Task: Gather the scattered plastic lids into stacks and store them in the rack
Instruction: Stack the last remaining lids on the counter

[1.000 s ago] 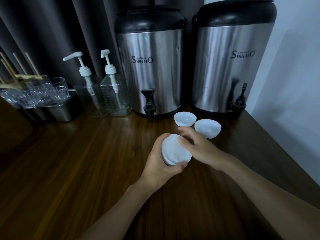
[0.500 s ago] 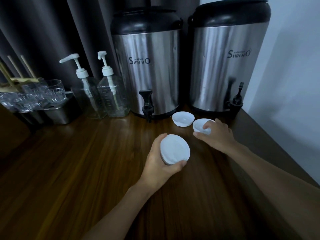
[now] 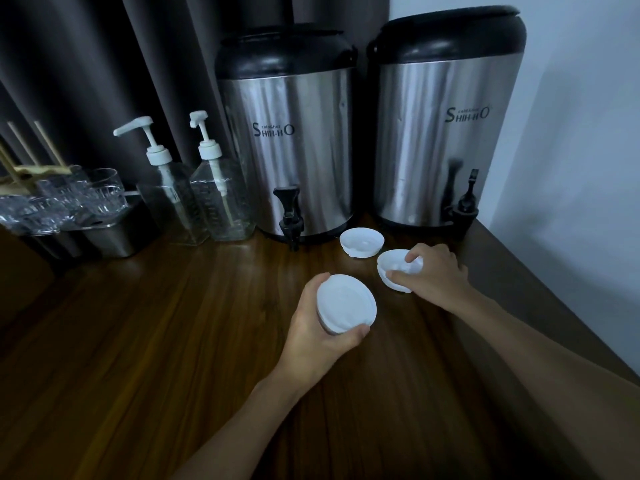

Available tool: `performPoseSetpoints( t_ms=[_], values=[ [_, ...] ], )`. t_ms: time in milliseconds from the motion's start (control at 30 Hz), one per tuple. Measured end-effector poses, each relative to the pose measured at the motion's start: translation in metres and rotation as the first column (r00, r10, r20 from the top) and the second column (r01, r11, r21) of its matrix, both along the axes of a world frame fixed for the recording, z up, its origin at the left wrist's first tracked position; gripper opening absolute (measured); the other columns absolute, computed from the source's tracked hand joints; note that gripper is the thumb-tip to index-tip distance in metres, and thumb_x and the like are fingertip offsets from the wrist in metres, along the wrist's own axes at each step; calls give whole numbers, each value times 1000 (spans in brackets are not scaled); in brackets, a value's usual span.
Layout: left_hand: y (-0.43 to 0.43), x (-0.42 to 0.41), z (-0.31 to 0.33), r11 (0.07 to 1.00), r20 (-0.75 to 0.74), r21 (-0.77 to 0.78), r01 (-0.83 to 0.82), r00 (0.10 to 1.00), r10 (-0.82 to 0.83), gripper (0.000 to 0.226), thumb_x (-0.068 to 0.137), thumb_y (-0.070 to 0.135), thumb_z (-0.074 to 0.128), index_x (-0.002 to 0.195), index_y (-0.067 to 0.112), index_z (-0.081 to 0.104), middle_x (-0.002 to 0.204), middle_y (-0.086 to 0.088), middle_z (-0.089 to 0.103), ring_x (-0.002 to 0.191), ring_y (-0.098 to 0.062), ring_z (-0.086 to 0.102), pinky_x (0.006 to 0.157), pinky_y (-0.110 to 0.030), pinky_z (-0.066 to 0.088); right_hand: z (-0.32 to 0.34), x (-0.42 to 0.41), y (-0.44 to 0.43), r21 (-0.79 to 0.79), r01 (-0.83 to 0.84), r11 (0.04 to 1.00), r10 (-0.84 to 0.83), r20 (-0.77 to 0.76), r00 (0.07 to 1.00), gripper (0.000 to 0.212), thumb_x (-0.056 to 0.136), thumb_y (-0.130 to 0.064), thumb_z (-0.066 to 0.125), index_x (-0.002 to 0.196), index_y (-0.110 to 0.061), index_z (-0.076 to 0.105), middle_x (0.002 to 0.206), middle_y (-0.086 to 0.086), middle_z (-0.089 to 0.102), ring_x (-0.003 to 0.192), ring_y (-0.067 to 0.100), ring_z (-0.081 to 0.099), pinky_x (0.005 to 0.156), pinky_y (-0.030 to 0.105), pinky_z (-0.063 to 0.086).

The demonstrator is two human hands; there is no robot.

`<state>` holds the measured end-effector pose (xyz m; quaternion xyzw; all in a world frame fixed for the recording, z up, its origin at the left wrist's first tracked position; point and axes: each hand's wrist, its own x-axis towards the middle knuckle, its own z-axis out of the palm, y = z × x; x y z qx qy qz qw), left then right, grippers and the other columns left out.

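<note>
**Two hands, three white lids on a wooden counter**

At the far left stands a wooden rack (image 3: 26,169) with upright sticks. Clear glasses (image 3: 79,197) crowd beneath and beside it, over a steel tin (image 3: 112,235). Next come two clear pump bottles (image 3: 171,206) side by side, both with white pumps. A dark curtain (image 3: 86,64) hangs behind all of this.

To the right of the bottles is the left urn (image 3: 287,150), steel with a black top and a black tap low on its front. In front of it, above the counter (image 3: 138,341), the left hand (image 3: 317,341) grips a lid stack (image 3: 346,303). Its fingers curl round the side and the thumb presses the lower edge. The stack's flat face is turned up toward the camera. How many lids are in it cannot be told.

A loose lid (image 3: 362,241) lies hollow side up on the counter, just beside the left urn's tap and touched by neither hand.

Near it, to the right, the right hand (image 3: 434,271) pinches a third lid (image 3: 393,268), with one finger inside the hollow and the thumb on the outer rim. This lid is tilted. Whether it is clear of the counter cannot be told. It lies near the stack but apart from it.

The right urn (image 3: 446,140) stands behind the right hand, close beside the left urn. A pale wall (image 3: 571,133) closes the right side.
</note>
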<state>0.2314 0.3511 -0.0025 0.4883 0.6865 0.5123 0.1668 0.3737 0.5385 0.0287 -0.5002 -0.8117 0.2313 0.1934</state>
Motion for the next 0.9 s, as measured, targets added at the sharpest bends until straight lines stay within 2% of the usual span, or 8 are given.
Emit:
performPoseSetpoints(
  t_ms=[133,267,333,467,567,667,800,900],
  values=[
    [-1,0,0,1000,15,1,-2,1000,2,90,72,32,90,142,33,34,125,30,43,119,24,36,85,2,40,0,3,-4,-6,-33,999,33,-55,998,45,78,-61,72,107,-29,59,128,1,46,121,24,47,107,47,28],
    [-1,1,2,1000,16,21,-4,1000,3,87,71,32,91,137,38,35,126,27,45,120,18,40,87,-3,44,9,3,-17,-5,-98,995,93,-245,965,49,66,-68,68,101,-37,58,122,-8,48,115,17,52,104,48,43],
    [-1,2,4,999,22,39,1,1000,-2,84,71,29,91,136,36,37,125,24,47,119,15,44,86,-5,46,14,3,-31,-28,-237,971,216,-326,921,51,66,-65,72,107,-37,59,124,-10,49,113,8,51,95,37,49],
    [-2,3,6,996,66,90,27,997,-33,82,73,19,90,139,25,41,127,15,54,118,6,53,85,-10,49,13,-1,-61,-44,-504,862,460,-346,818,47,77,-49,79,117,-35,58,123,-21,53,116,-7,48,89,19,43],
    [-2,2,4,993,46,118,14,999,-19,85,72,17,90,141,17,41,127,10,56,117,1,56,86,-11,50,5,-7,-69,-72,-543,837,496,-322,807,57,69,-60,74,119,-41,55,127,-21,51,122,-6,45,93,19,40],
    [-2,2,3,993,36,115,13,999,-17,91,71,20,92,144,15,38,130,9,56,120,-2,56,89,-13,50,8,-11,-71,-107,-533,839,485,-296,823,69,74,-49,80,134,-38,48,135,-16,45,127,1,43,102,29,43],
    [-2,3,1,993,23,110,32,999,-34,95,69,19,93,145,15,37,132,12,54,124,0,53,91,-11,48,21,-12,-70,-133,-556,820,549,-91,831,95,79,-42,79,155,-29,24,147,-10,28,137,10,29,109,38,39],
    [-2,3,0,994,30,94,50,998,-53,99,67,17,94,147,17,35,133,15,52,125,2,51,91,-10,47,21,-14,-69,-143,-524,839,533,33,845,95,80,-52,73,156,-32,21,144,-8,24,140,16,23,112,45,37]
  ],
)
